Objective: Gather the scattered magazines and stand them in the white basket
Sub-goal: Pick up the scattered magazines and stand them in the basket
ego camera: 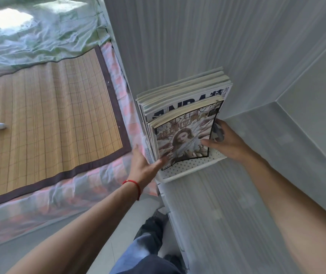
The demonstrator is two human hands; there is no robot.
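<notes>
Both hands (186,153) steadying magazines (184,119), white basket (180,173), white cabinet top (217,204), bed (45,119)

A stack of magazines (184,95) stands upright on edge in the white basket (180,171), packed cover to cover and leaning slightly back toward the wall. The front magazine (184,141) has a glossy cover with a portrait, large printed characters and a black border, and it sits lower than the one behind it, whose white cover shows bold black letters above it. The basket is white plastic with a perforated wall and a smooth rim, and only its near wall and a corner show below the front cover.
</notes>
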